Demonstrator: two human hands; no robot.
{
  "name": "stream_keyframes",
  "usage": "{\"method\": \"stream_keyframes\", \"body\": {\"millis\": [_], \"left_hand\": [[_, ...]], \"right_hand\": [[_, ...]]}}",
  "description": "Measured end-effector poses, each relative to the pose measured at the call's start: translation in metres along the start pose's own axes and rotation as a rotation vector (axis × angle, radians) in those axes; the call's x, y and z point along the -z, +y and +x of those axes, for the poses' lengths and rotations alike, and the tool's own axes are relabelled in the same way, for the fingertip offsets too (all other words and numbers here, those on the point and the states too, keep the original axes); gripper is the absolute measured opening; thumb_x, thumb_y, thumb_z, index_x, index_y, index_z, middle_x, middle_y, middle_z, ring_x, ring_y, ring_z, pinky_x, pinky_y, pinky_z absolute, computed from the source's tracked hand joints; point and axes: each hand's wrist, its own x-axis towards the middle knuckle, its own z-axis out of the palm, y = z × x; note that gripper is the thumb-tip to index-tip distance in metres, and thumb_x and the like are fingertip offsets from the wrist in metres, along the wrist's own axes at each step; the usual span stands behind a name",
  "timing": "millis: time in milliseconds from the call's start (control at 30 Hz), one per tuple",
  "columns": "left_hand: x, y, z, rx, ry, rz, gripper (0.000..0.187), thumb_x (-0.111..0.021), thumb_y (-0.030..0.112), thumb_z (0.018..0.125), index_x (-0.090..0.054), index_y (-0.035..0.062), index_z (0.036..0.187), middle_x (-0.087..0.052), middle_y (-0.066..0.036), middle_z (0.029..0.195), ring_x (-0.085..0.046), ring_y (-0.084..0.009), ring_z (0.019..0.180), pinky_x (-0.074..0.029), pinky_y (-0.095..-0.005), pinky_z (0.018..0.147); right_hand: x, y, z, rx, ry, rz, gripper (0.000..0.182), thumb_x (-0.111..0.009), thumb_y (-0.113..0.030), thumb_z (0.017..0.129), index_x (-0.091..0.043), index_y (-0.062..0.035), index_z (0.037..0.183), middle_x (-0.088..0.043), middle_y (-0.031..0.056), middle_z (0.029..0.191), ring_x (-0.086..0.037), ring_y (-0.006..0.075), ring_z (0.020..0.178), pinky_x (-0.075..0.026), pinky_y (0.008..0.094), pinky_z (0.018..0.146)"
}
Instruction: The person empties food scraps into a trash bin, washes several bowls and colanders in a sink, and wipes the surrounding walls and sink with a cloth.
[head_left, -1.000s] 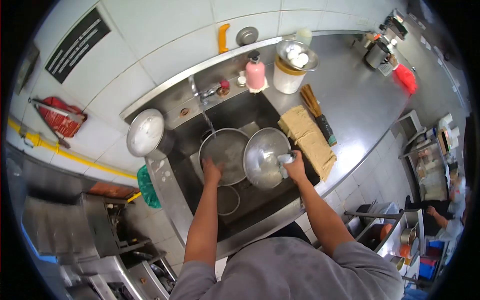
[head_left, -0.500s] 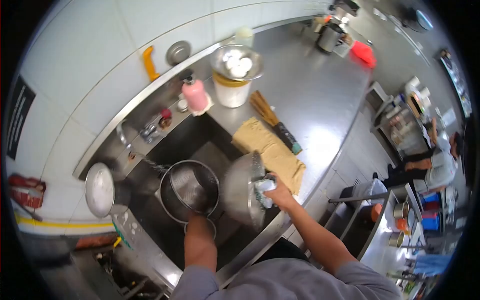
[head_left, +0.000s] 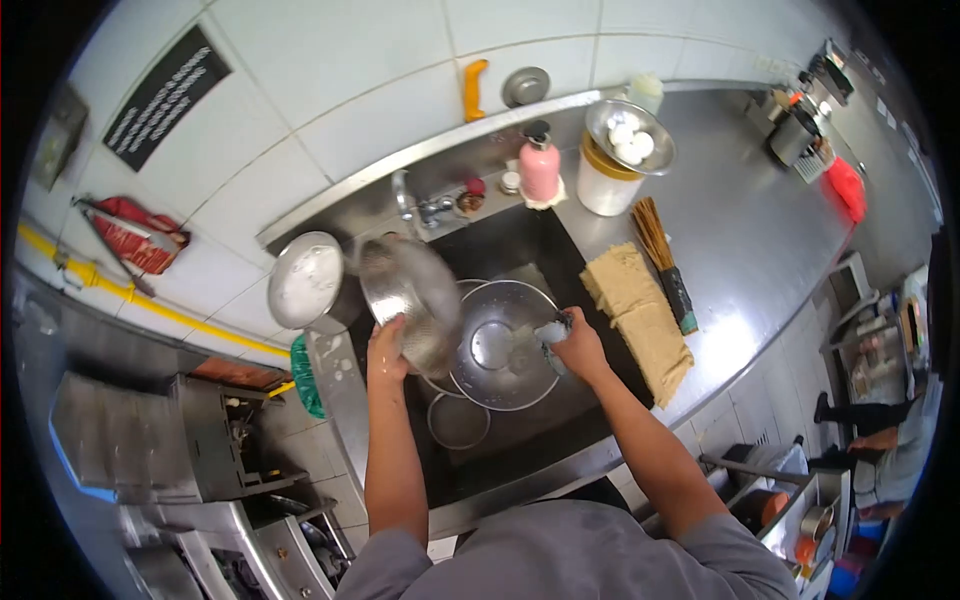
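Note:
My left hand grips the near rim of a metal bowl, tilted and blurred by motion, over the left side of the sink. My right hand is closed on a pale scrubbing pad at the right rim of a second, larger metal bowl. This bowl faces up, with drops on its inside. Beneath it part of another round vessel's rim shows, and a small round strainer lies nearer me in the sink.
Behind the sink are a faucet and a pink soap bottle. A folded tan cloth and a stick brush lie to the right. At the left stands a pot with a white-filled bowl. A person stands far right.
The view has turned left. My left hand has come up out of the sink with a metal bowl. The large bowl at my right hand has turned from its side to face up.

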Motion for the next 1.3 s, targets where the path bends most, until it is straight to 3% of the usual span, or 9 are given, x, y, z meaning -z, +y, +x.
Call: {"method": "stream_keyframes", "body": {"millis": [267, 333, 433, 533, 633, 867, 1067, 1133, 1300], "left_hand": [[0.012, 0.003, -0.037, -0.072, 0.117, 0.147, 0.049, -0.051, 0.001, 0.078, -0.045, 0.0069, 0.125, -0.06, -0.014, 0.106, -0.064, -0.0296, 0.092, -0.058, -0.0487, 0.071], [-0.004, -0.008, -0.047, -0.059, 0.09, 0.167, 0.052, -0.051, 0.001, 0.077, -0.041, 0.0067, 0.128, -0.06, -0.013, 0.104, -0.064, -0.0301, 0.09, -0.059, -0.0483, 0.069], [-0.029, -0.037, -0.048, 0.002, 0.061, 0.193, 0.056, -0.049, 0.001, 0.077, -0.037, 0.0066, 0.131, -0.06, -0.015, 0.104, -0.065, -0.0317, 0.087, -0.06, -0.0483, 0.068], [-0.036, -0.061, -0.026, -0.085, 0.106, 0.241, 0.057, -0.048, -0.001, 0.076, -0.037, 0.0066, 0.131, -0.059, -0.017, 0.108, -0.066, -0.0334, 0.088, -0.061, -0.0485, 0.065], [-0.017, -0.034, -0.041, -0.178, 0.142, 0.174, 0.055, -0.047, -0.002, 0.076, -0.042, 0.0075, 0.13, -0.06, -0.017, 0.107, -0.066, -0.0304, 0.08, -0.059, -0.0456, 0.054], [-0.04, -0.028, -0.052, -0.039, 0.097, 0.271, 0.053, -0.047, 0.0, 0.076, -0.043, 0.0085, 0.128, -0.06, -0.012, 0.09, -0.064, -0.0259, 0.067, -0.057, -0.0433, 0.046], [-0.018, 0.008, -0.077, -0.069, 0.066, 0.171, 0.049, -0.049, -0.001, 0.077, -0.045, 0.0075, 0.125, -0.062, -0.012, 0.093, -0.066, -0.0261, 0.073, -0.057, -0.0423, 0.046], [-0.03, -0.017, -0.072, -0.074, 0.116, 0.1, 0.049, -0.05, -0.001, 0.076, -0.046, 0.0063, 0.124, -0.061, -0.011, 0.091, -0.065, -0.0247, 0.069, -0.056, -0.0416, 0.046], [-0.024, -0.02, -0.043, 0.037, 0.058, 0.258, 0.047, -0.052, -0.001, 0.075, -0.051, 0.0043, 0.122, -0.063, -0.013, 0.095, -0.063, -0.0259, 0.077, -0.055, -0.0442, 0.057]], "right_hand": [[-0.004, -0.051, 0.056, 0.203, 0.26, 0.593, 0.061, -0.066, -0.002, 0.072, -0.042, -0.002, 0.129, -0.063, 0.0137, 0.098, -0.062, 0.0216, 0.085, -0.051, 0.0317, 0.079], [0.018, -0.114, 0.037, 0.186, -0.151, 0.594, 0.065, -0.07, -0.005, 0.072, -0.041, -0.0031, 0.13, -0.056, 0.0162, 0.115, -0.057, 0.0207, 0.101, -0.049, 0.0332, 0.084], [-0.056, -0.131, 0.075, 0.776, 0.134, 0.166, 0.073, -0.075, -0.01, 0.071, -0.042, -0.0122, 0.136, -0.056, 0.0201, 0.121, -0.058, 0.0325, 0.107, -0.047, 0.0449, 0.089], [-0.098, -0.132, 0.058, 0.665, 0.211, -0.181, 0.067, -0.075, -0.013, 0.071, -0.05, -0.0121, 0.132, -0.056, 0.0195, 0.124, -0.056, 0.0373, 0.109, -0.045, 0.0488, 0.092], [-0.11, -0.117, 0.059, 0.838, -0.501, -0.312, 0.057, -0.072, -0.017, 0.073, -0.054, -0.0032, 0.126, -0.056, 0.0175, 0.126, -0.05, 0.0378, 0.116, -0.042, 0.0462, 0.096], [-0.106, -0.138, 0.096, 1.027, 0.059, -0.517, 0.036, -0.068, -0.013, 0.071, -0.065, -0.01, 0.106, -0.063, 0.0108, 0.111, -0.057, 0.0293, 0.106, -0.045, 0.0409, 0.091], [-0.065, -0.131, 0.07, 1.13, -0.624, -0.542, 0.034, -0.069, -0.012, 0.068, -0.065, -0.0079, 0.102, -0.061, 0.0127, 0.106, -0.057, 0.0291, 0.101, -0.045, 0.0417, 0.088], [-0.052, -0.149, 0.089, 1.115, -0.131, -0.774, 0.039, -0.068, -0.013, 0.068, -0.065, -0.0056, 0.106, -0.06, 0.0137, 0.118, -0.054, 0.0313, 0.112, -0.042, 0.0437, 0.097], [-0.102, -0.125, 0.056, 1.153, -0.135, -0.166, 0.038, -0.069, -0.013, 0.069, -0.065, -0.0084, 0.106, -0.059, 0.0133, 0.12, -0.053, 0.0262, 0.117, -0.043, 0.0396, 0.098]]}}
